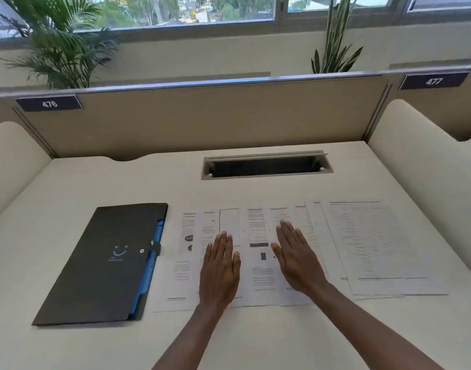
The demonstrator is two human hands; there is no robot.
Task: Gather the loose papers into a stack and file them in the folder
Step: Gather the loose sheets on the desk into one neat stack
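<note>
Several printed white papers (367,244) lie fanned out and overlapping in a row across the middle of the cream desk (68,182). A closed black folder (106,263) with a blue inner edge and a snap clasp lies flat to their left, its right edge just touching the leftmost sheet. My left hand (219,271) rests flat, palm down, on the left-middle sheets. My right hand (295,257) lies flat on the sheets beside it, fingers straight and together. Neither hand holds anything.
A recessed cable slot (266,165) with an open lid sits behind the papers. A beige partition (202,118) labelled 476 and 477 closes the desk's back. Rounded cream side dividers (415,166) stand left and right. Plants stand beyond the partition.
</note>
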